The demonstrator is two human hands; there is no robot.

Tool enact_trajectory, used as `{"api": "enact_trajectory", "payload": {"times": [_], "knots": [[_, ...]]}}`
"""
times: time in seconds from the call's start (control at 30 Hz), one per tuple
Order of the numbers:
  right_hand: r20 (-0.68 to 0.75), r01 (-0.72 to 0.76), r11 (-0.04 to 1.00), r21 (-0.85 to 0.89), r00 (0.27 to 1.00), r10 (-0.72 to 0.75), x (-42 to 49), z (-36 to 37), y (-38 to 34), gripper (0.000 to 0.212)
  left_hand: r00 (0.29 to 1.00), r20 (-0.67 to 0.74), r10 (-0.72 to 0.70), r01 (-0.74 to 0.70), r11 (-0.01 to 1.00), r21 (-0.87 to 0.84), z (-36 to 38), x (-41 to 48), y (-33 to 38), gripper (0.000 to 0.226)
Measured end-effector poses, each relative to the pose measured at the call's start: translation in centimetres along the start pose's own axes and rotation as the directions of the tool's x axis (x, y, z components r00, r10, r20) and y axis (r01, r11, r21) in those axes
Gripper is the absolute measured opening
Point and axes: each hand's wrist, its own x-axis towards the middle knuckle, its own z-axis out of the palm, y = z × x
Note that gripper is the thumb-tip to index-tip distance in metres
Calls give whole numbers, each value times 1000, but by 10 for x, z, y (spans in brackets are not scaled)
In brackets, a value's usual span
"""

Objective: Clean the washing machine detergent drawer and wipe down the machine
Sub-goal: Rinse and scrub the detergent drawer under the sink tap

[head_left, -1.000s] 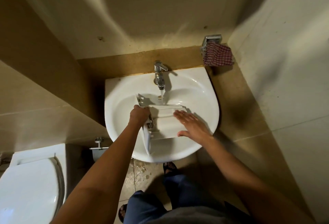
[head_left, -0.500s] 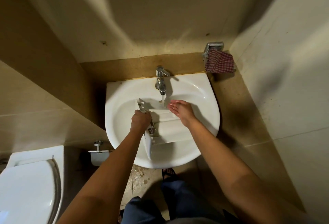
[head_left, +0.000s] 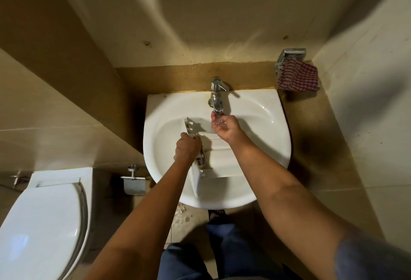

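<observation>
The white detergent drawer (head_left: pixel 219 160) lies in the white sink (head_left: pixel 262 110), its long side pointing toward the tap. My left hand (head_left: pixel 187 147) grips the drawer's left edge, fingers curled over it. My right hand (head_left: pixel 223 125) is cupped palm up under the chrome tap (head_left: pixel 216 96), and running water pools in the palm. It holds nothing solid and hovers over the drawer's far end.
A red checked cloth (head_left: pixel 298 77) hangs on a chrome holder at the back right wall. A white toilet (head_left: pixel 40 215) stands at the lower left, with a toilet paper holder (head_left: pixel 133 183) beside the sink. Tiled walls close in on both sides.
My right hand left the drawer's top and moved up under the tap, turning palm up to catch water. My left hand kept its grip on the drawer.
</observation>
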Motion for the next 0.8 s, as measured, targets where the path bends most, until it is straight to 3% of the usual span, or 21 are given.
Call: {"api": "enact_trajectory", "payload": {"times": [0.13,0.33,0.47,0.57,0.63,0.67,0.73,0.8], "knots": [[18,-66,996,-55,998,67,-14,-3,0,23,1000,14,2,-2,1000,-8,-1,2,-1,48],[99,-64,862,-503,986,131,-63,-29,18,23,999,40,25,-24,999,-29,-4,0,-1,47],[105,55,843,-534,994,2,-102,-46,44,18,994,85,71,-67,996,-56,-7,0,-3,44],[129,242,798,-552,970,-205,-114,-62,67,24,992,120,45,-38,997,-61,-9,-1,-2,47],[159,382,604,-700,907,-390,-116,-75,88,40,991,125,40,-31,997,-76,-10,-2,-1,48],[209,423,421,-803,860,-466,-117,-82,97,51,991,127,40,-31,997,-72,-11,-2,0,49],[390,421,-52,-905,777,-494,-119,-88,111,70,991,125,36,-30,998,-53,-10,-1,0,49],[578,398,-438,-806,689,-437,-115,-91,116,80,991,120,58,-54,998,-37,-10,-1,0,48]]}}
